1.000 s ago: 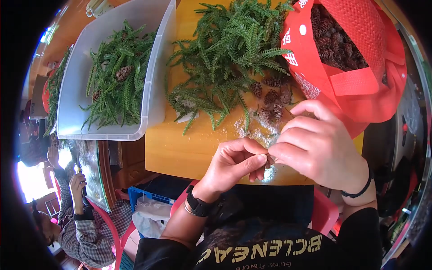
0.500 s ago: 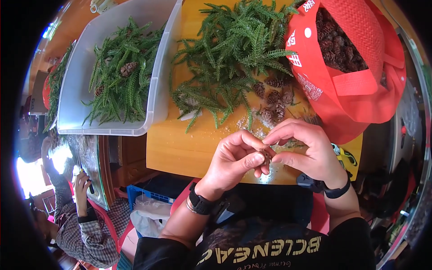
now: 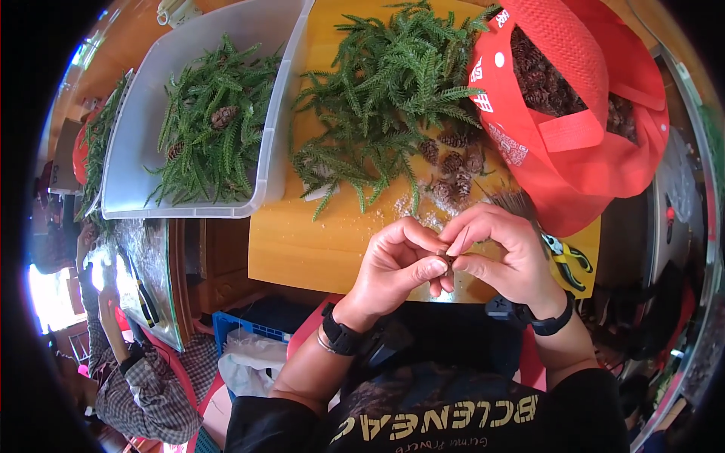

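one brown piece (image 3: 447,260) is pinched by left hand (image 3: 394,268) and right hand (image 3: 504,258). uneven pressure could drop it toward six o'clock.

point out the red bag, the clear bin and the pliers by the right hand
Red bag (image 3: 585,164), head view, fabric below its opening
Clear bin (image 3: 181,213), head view, near rim
Pliers (image 3: 561,263), head view, handle

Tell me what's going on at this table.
A person's left hand pinches a small brown piece, mostly hidden by fingers, with the right hand's fingertips close against it. On the yellow table beyond lie loose pine cones and a heap of green sprigs. More sprigs and cones fill part of the clear bin at left; a red bag at right holds cones. Pliers lie beside the right hand.
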A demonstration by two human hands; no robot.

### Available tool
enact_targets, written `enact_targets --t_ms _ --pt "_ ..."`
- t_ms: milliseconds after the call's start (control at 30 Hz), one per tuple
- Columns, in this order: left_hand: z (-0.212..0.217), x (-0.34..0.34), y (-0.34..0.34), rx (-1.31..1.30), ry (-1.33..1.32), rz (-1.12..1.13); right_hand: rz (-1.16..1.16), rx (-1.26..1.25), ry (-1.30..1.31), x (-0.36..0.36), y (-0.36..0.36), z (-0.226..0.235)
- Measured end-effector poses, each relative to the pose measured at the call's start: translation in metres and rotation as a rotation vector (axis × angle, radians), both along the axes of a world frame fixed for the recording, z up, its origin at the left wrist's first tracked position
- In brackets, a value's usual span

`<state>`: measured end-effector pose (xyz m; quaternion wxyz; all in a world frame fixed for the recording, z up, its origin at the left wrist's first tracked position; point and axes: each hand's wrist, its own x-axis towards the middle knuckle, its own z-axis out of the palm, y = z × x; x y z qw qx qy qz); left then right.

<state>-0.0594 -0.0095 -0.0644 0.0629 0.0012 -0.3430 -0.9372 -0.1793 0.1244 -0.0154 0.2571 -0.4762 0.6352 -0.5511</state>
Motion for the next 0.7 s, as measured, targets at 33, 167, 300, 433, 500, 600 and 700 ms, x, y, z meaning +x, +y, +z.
enact_targets --t_ms 33,167,300,433,500,600,700 --pt "-0.001 0.000 0.000 -0.010 0.007 0.008 -0.013 0.010 0.054 0.001 0.000 0.000" --pt "-0.001 -0.001 0.000 -0.057 0.010 0.044 -0.052 0.015 -0.003 0.008 0.000 0.001" --pt "0.002 -0.001 -0.001 -0.061 0.024 0.041 -0.092 -0.007 -0.142 0.013 0.001 -0.003" --pt "0.001 0.000 0.000 -0.103 -0.018 0.070 -0.198 -0.098 -0.329 0.022 0.000 -0.010" --pt "0.001 0.000 0.001 -0.092 -0.006 0.080 -0.190 -0.093 -0.198 0.019 0.000 -0.009" --pt "0.001 0.001 0.001 -0.074 -0.004 0.085 -0.178 -0.110 0.041 0.014 -0.002 -0.009" --pt "0.001 0.000 0.002 -0.065 -0.010 0.085 -0.180 -0.137 0.175 0.013 -0.003 -0.009"
